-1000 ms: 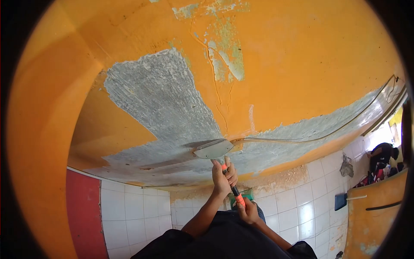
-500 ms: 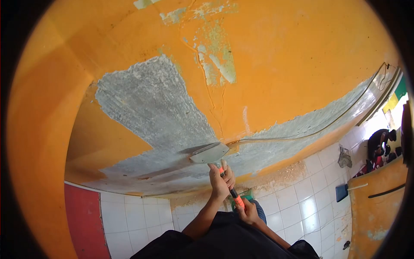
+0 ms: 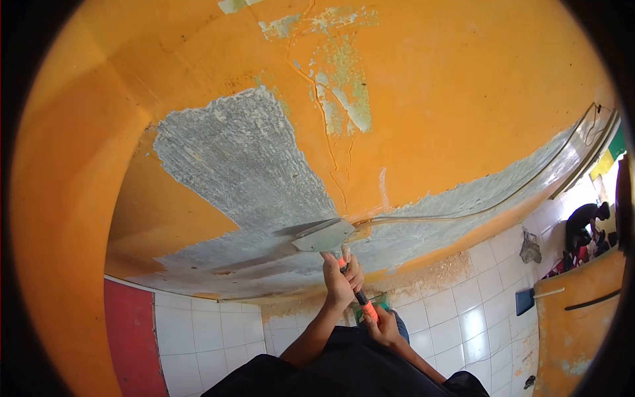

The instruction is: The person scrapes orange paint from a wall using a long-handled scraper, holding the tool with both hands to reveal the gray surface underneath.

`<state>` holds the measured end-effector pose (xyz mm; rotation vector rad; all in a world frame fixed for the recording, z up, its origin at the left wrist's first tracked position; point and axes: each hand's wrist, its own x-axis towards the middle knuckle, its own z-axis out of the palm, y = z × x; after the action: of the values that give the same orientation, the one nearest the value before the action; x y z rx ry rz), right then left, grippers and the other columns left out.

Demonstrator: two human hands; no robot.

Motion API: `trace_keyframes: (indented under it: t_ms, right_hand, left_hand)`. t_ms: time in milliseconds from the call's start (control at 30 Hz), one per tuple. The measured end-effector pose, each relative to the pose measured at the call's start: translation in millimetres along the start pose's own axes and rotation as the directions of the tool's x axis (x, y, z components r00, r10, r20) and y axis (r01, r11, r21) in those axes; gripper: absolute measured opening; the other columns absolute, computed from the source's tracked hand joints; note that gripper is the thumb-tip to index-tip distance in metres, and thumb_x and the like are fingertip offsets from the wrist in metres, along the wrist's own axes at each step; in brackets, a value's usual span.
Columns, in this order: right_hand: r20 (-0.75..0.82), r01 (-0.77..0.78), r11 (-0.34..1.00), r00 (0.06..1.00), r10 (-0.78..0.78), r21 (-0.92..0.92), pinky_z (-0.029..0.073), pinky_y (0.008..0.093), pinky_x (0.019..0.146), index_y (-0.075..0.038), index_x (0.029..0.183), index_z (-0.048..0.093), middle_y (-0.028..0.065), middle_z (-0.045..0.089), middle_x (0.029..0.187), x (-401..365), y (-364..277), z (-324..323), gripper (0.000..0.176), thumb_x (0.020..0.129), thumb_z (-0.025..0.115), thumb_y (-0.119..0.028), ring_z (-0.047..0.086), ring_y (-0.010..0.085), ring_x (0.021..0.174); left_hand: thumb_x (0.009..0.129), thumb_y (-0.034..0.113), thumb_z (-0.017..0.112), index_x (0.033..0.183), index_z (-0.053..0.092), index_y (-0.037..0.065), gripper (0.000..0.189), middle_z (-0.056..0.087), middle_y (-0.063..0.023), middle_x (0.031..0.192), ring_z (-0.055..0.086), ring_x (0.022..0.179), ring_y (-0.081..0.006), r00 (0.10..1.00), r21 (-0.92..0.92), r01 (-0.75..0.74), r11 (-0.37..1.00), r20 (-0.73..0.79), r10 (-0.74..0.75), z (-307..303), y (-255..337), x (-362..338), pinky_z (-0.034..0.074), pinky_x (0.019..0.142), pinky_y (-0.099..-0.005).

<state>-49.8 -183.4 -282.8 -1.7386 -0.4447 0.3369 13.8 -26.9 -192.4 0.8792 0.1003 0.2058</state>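
Both my hands grip a long-handled scraper [image 3: 325, 237], whose wide grey blade meets the wall at the lower edge of a stripped patch. My left hand [image 3: 340, 274] wraps the orange and black handle [image 3: 363, 299] just below the blade. Lower down, near my body, my right hand [image 3: 384, 327] closes round the orange grip end. Rough grey plaster [image 3: 231, 152] shows above and left of the blade. Orange paint [image 3: 430, 99] covers the wall around it, with a raised crack running down toward the blade.
A cable [image 3: 456, 216] runs along the wall to the right. Paint debris [image 3: 430, 279] lies along the wall's foot on white floor tiles [image 3: 460, 311]. A blue dustpan [image 3: 524, 302] and a grey bag [image 3: 530, 247] are at right. Another person [image 3: 582, 225] bends over farther off. A red panel [image 3: 135, 331] stands at left.
The view has shifted slightly, so the wall appears a little lower and farther right. Both hands keep their hold, and the blade stays at nearly the same spot by the patch edge.
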Motion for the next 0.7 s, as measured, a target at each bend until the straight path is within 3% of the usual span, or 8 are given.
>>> trace_keyframes:
  t_ms: [33, 133, 300, 433, 700]
  right_hand:
    - [-0.025, 0.048, 0.999, 0.999, -0.047, 0.012, 0.046, 0.0338, 0.054, -0.004, 0.095, 0.059, 0.0114, 0.057, 0.062, 1, -3, -1, 0.022, 0.091, 0.06, -0.026, 0.06, 0.0232, 0.054]
    - [0.016, -0.043, 0.999, 0.999, 0.043, -0.011, 0.047, 0.0331, 0.054, -0.004, 0.095, 0.059, 0.0111, 0.057, 0.061, 0, 0, 1, 0.022, 0.09, 0.061, -0.025, 0.06, 0.0227, 0.053]
    - [0.003, 0.007, 1.0, 1.0, -0.007, -0.006, 0.047, 0.0324, 0.055, -0.004, 0.096, 0.059, 0.0098, 0.058, 0.063, 8, -10, -4, 0.021, 0.09, 0.06, -0.025, 0.061, 0.0219, 0.055]
    - [-0.016, 0.029, 0.999, 0.999, -0.028, 0.036, 0.048, 0.0326, 0.055, -0.004, 0.096, 0.059, 0.0088, 0.057, 0.062, 3, -11, 1, 0.022, 0.09, 0.06, -0.025, 0.062, 0.0212, 0.055]
    - [0.02, 0.009, 1.0, 1.0, -0.009, 0.013, 0.047, 0.0331, 0.053, -0.003, 0.099, 0.059, 0.0086, 0.057, 0.061, -3, -5, 2, 0.023, 0.091, 0.059, -0.024, 0.061, 0.0198, 0.053]
  left_hand:
    - [0.09, 0.071, 0.025, 0.084, 0.04, 0.018, 0.056, 0.023, 0.0069, 0.05, 0.021, 0.037, -0.0064, 1.0, 0.002, -0.001, 1.0, 0.002, 0.001, 1, 2, 3, 0.023, 0.034, -0.0229]
    - [0.09, 0.071, 0.026, 0.084, 0.039, 0.018, 0.055, 0.023, 0.0069, 0.05, 0.02, 0.037, -0.0065, 0.999, -0.035, -0.012, 0.999, 0.044, 0.014, 2, 4, 1, 0.022, 0.034, -0.023]
    - [0.089, 0.073, 0.027, 0.083, 0.04, 0.018, 0.057, 0.022, 0.007, 0.049, 0.019, 0.036, -0.0068, 0.998, -0.034, -0.042, 0.999, 0.035, 0.043, 17, 23, 5, 0.022, 0.032, -0.0236]
    - [0.089, 0.072, 0.027, 0.082, 0.04, 0.018, 0.056, 0.022, 0.0073, 0.049, 0.02, 0.036, -0.0067, 1.0, 0.048, -0.02, 0.999, -0.004, 0.021, 11, 13, 2, 0.022, 0.032, -0.0234]
    - [0.09, 0.071, 0.026, 0.083, 0.04, 0.017, 0.055, 0.023, 0.0068, 0.049, 0.021, 0.035, -0.0068, 1.0, -0.007, -0.01, 1.0, 0.008, 0.01, 8, 9, -2, 0.022, 0.032, -0.0227]
